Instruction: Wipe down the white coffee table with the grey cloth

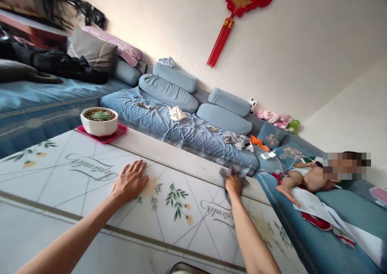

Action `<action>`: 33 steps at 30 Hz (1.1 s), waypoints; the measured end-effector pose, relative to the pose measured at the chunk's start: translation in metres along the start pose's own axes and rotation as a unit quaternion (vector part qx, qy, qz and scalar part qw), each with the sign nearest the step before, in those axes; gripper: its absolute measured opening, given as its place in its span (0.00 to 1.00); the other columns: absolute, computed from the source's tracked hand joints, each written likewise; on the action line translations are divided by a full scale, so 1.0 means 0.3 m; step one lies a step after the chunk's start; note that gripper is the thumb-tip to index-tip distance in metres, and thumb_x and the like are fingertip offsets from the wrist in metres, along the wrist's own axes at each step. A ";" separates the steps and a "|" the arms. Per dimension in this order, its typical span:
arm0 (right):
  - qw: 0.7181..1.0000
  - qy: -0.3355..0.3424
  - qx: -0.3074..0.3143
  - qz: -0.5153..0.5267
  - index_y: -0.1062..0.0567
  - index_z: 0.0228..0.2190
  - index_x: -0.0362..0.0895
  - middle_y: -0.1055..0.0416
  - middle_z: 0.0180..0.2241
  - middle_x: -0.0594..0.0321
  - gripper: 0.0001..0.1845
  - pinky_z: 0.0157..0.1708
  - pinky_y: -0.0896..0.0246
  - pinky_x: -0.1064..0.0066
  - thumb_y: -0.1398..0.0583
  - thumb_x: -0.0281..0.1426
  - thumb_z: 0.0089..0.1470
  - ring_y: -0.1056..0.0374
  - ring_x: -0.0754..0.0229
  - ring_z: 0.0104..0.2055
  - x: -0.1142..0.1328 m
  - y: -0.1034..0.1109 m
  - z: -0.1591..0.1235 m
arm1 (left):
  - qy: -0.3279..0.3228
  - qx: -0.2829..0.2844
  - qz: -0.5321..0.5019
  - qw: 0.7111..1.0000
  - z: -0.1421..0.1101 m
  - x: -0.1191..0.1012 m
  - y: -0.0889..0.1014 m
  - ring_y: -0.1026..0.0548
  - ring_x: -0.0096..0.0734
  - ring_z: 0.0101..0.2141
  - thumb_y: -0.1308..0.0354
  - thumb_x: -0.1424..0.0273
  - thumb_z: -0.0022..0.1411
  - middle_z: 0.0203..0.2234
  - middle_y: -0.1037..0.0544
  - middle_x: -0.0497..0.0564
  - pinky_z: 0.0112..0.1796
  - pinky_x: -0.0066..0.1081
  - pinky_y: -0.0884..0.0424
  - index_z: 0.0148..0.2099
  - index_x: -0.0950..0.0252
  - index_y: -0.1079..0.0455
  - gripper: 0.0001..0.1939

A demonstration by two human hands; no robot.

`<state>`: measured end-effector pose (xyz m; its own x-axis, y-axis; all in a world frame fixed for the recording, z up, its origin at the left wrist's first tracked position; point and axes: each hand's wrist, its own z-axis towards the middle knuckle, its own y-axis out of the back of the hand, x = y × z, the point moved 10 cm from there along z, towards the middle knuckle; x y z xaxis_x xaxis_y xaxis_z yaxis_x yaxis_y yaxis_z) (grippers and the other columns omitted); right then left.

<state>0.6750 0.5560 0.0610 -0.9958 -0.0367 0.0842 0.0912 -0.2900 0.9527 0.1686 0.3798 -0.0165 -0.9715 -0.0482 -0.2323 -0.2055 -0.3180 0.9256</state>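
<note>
A crumpled dark-grey cloth spreads crosswise beneath the right hand's curled, clutching fingers; the left hand, fingers spread, touches the floral-printed white tabletop.

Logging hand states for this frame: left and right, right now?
Left hand: open, palm down on the patterned table cover.
Right hand: closed on a gray cloth.

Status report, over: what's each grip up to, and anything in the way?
Left grip open, flat on tabletop. Right grip closed on grey cloth, against tabletop. Potted succulent on red tray, clear of both.
</note>
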 end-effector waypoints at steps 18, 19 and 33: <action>0.992 -0.090 0.007 0.090 0.13 0.61 0.40 0.27 0.66 0.29 0.49 0.73 0.36 0.30 0.54 0.59 0.65 0.34 0.21 0.74 -0.452 -0.042 -0.265 | -0.006 0.015 0.012 1.000 -0.007 -0.014 -0.011 0.39 0.58 0.80 0.56 0.58 0.82 0.81 0.37 0.68 0.79 0.61 0.43 0.80 0.72 0.33 0.36; 0.992 -0.108 0.007 0.066 0.14 0.60 0.33 0.28 0.64 0.22 0.49 0.72 0.38 0.28 0.55 0.57 0.67 0.34 0.18 0.72 -0.440 -0.038 -0.184 | -0.005 0.016 0.013 1.000 -0.006 -0.015 -0.007 0.38 0.58 0.80 0.56 0.58 0.82 0.81 0.36 0.68 0.79 0.61 0.43 0.80 0.71 0.33 0.35; 0.893 0.391 0.143 0.169 0.27 0.76 0.47 0.42 0.80 0.60 0.29 0.84 0.51 0.54 0.39 0.36 0.79 0.49 0.50 0.83 1.147 -0.231 -0.319 | -0.001 0.006 -0.018 1.000 -0.005 -0.023 0.043 0.35 0.58 0.79 0.51 0.61 0.79 0.79 0.32 0.66 0.78 0.62 0.40 0.78 0.68 0.29 0.32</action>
<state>0.3269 0.4719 -0.0042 -0.5888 -0.7660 0.2580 0.2681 0.1160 0.9564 0.1729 0.3745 -0.0033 -0.9637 -0.0350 -0.2648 -0.2416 -0.3089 0.9199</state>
